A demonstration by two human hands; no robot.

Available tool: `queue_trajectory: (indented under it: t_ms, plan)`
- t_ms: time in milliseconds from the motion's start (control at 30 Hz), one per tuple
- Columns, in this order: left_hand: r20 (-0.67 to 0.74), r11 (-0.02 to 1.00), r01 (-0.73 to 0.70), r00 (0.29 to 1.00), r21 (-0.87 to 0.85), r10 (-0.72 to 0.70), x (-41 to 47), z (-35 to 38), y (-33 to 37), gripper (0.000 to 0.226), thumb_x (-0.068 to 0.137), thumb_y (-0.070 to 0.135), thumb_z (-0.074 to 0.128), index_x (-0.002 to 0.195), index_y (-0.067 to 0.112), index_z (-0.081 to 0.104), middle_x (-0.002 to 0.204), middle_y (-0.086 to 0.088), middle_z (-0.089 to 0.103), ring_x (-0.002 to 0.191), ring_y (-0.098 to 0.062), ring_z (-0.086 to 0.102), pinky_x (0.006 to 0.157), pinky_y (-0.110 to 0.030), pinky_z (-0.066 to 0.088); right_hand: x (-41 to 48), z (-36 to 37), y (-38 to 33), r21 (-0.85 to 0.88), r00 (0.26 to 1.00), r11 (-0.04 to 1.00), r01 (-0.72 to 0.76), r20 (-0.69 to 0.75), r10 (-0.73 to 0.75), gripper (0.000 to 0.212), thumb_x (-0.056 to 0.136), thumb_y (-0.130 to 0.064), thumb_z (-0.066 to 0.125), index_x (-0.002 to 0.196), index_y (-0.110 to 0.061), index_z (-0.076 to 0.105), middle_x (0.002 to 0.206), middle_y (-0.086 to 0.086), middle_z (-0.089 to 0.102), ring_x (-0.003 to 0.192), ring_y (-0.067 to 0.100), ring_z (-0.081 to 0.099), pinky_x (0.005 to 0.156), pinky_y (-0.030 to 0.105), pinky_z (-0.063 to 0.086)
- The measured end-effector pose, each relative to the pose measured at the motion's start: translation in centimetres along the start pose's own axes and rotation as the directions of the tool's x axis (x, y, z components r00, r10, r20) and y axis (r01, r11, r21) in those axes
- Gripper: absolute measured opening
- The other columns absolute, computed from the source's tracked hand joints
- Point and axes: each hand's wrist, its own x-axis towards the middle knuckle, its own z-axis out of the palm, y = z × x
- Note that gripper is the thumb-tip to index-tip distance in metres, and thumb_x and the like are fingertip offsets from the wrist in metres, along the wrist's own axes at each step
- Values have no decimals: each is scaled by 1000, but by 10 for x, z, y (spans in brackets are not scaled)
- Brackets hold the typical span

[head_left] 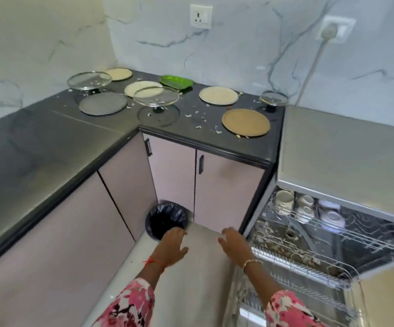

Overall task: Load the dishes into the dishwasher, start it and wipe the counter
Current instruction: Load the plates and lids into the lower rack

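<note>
The dishwasher (344, 156) stands open at the right. Its upper rack (309, 208) holds cups and small bowls, and its lower rack (300, 258) is pulled out and speckled with food bits. My left hand (173, 244) and my right hand (233, 244) are spread open at the far edge of a flat grey panel (203, 267) beside that rack, holding nothing. On the black counter (49, 142) lie cream plates (218, 95), a brown plate (245, 122), a grey plate (102, 103), a green dish (176, 81) and glass lids (156, 96) resting on their knobs.
Food scraps (200, 119) litter the counter around the plates. A bin with a black liner (165, 220) sits on the floor in the cabinet corner, just beyond my left hand. Pink cabinet doors (222, 192) run under the counter. A cord hangs from the wall socket (333, 30).
</note>
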Motion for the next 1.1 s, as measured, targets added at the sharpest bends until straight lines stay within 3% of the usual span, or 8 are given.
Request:
queue_trajectory:
  t_ms: [100, 267, 400, 500, 667, 800, 933, 1100]
  plan:
    - [-100, 1000, -18, 995, -16, 16, 52, -49, -17, 46, 82, 28, 52, 118, -1, 53, 123, -16, 53, 118, -28, 46, 106, -32, 32, 47, -44, -25, 90, 987, 996, 18, -161, -3, 37, 99, -27, 39, 125, -4, 50, 126, 13, 51, 117, 28, 48, 99, 34, 37]
    - [-262, 990, -138, 956, -8, 131, 158, -122, -12, 40, 84, 12, 61, 121, -2, 52, 127, -18, 52, 124, -29, 44, 106, -31, 30, 133, -128, -34, 194, 898, 981, 19, -434, 68, 31, 96, -21, 44, 115, 0, 57, 118, 14, 54, 109, 29, 52, 88, 35, 43]
    - [-344, 977, -215, 916, 13, 206, 247, -166, 5, 40, 86, 14, 60, 122, -2, 51, 129, -18, 50, 125, -28, 42, 108, -29, 27, 210, -189, -6, 220, 840, 976, 0, -530, 120, 26, 97, -17, 41, 108, -2, 59, 108, 13, 57, 99, 25, 52, 76, 26, 40]
    - [-346, 971, -238, 911, 2, 224, 303, -183, 18, 41, 88, 17, 58, 123, -2, 50, 132, -17, 47, 128, -28, 40, 110, -27, 24, 257, -227, 21, 275, 800, 957, -89, -553, 233, 30, 94, -22, 46, 108, 2, 57, 111, 17, 54, 106, 33, 50, 82, 36, 44]
    - [-282, 978, -209, 938, 11, 204, 391, -196, 32, 45, 90, 23, 55, 129, 4, 46, 143, -14, 38, 136, -25, 31, 115, -32, 21, 319, -277, 63, 308, 792, 909, -280, -460, 400, 46, 93, -28, 50, 129, 1, 41, 131, 23, 41, 120, 38, 41, 92, 44, 41]
    - [-224, 986, -154, 961, 59, 164, 428, -183, 30, 57, 89, 48, 35, 132, 11, 42, 147, -7, 33, 140, -23, 23, 116, -35, 18, 357, -293, 94, 326, 768, 863, -387, -404, 497, 56, 91, -30, 53, 134, 1, 33, 135, 25, 38, 124, 39, 38, 98, 44, 38]
    - [-344, 987, -106, 928, 123, 143, 436, -165, 27, 67, 83, 56, 17, 132, 19, 43, 146, -1, 37, 140, -20, 26, 114, -36, 19, 382, -302, 111, 385, 766, 809, -444, -305, 565, 65, 89, -29, 58, 138, 0, 27, 139, 25, 34, 130, 39, 32, 102, 44, 36]
    - [-371, 988, -93, 919, 127, 134, 440, -163, 24, 65, 83, 58, 19, 131, 22, 43, 146, 2, 36, 138, -16, 29, 115, -36, 22, 401, -301, 123, 383, 713, 753, -535, -274, 646, 57, 87, -18, 60, 132, 6, 33, 138, 26, 34, 127, 39, 34, 102, 43, 37]
